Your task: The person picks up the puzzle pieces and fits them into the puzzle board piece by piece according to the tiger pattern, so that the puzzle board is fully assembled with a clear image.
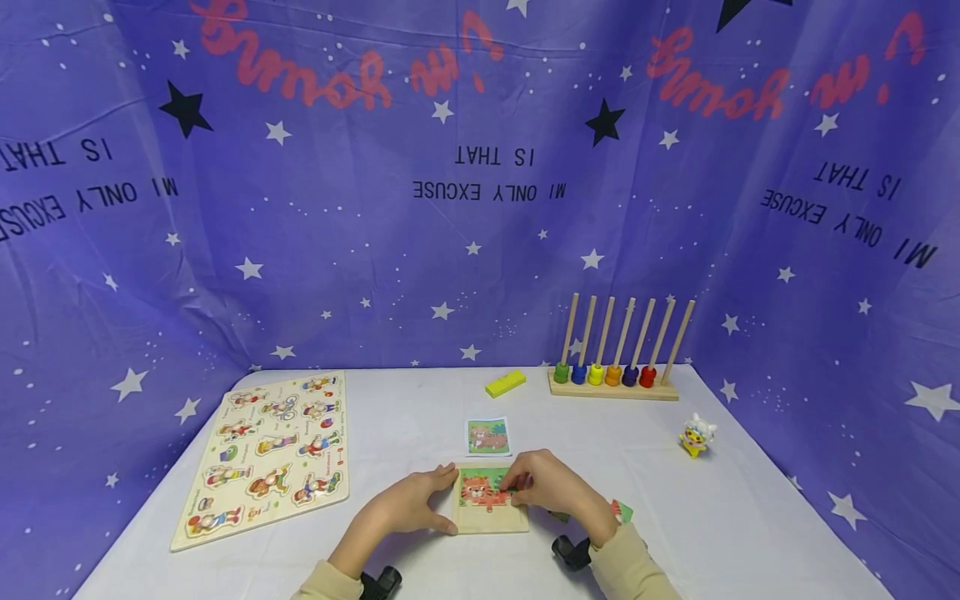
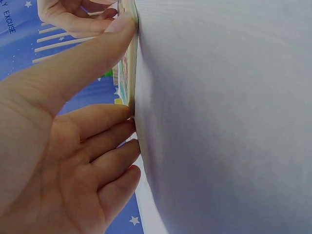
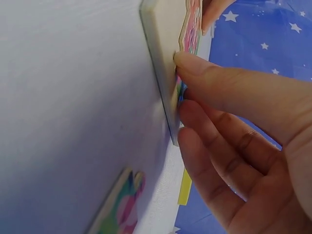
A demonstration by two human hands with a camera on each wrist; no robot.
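Note:
A small wooden puzzle board (image 1: 491, 523) lies on the table, with a partly assembled red tiger picture (image 1: 480, 490) in its frame. My left hand (image 1: 412, 500) holds the board's left side, thumb at the near corner and fingers at the far one. Over the right part of the picture, my right hand (image 1: 551, 483) pinches a puzzle piece (image 3: 180, 87) against the board, mostly hidden by thumb and fingers. Beside the board, another loose puzzle piece (image 3: 124, 209) lies on the table, partly under my right hand. A picture card (image 1: 487, 437) of a tiger lies just beyond the board.
At left lies a large peg puzzle board (image 1: 258, 450) with sports figures. A yellow block (image 1: 506, 383) and a wooden bead rack (image 1: 615, 393) stand at the back. A small yellow and white figurine (image 1: 696, 437) is at right. A further colourful piece (image 1: 622, 511) lies by my right wrist.

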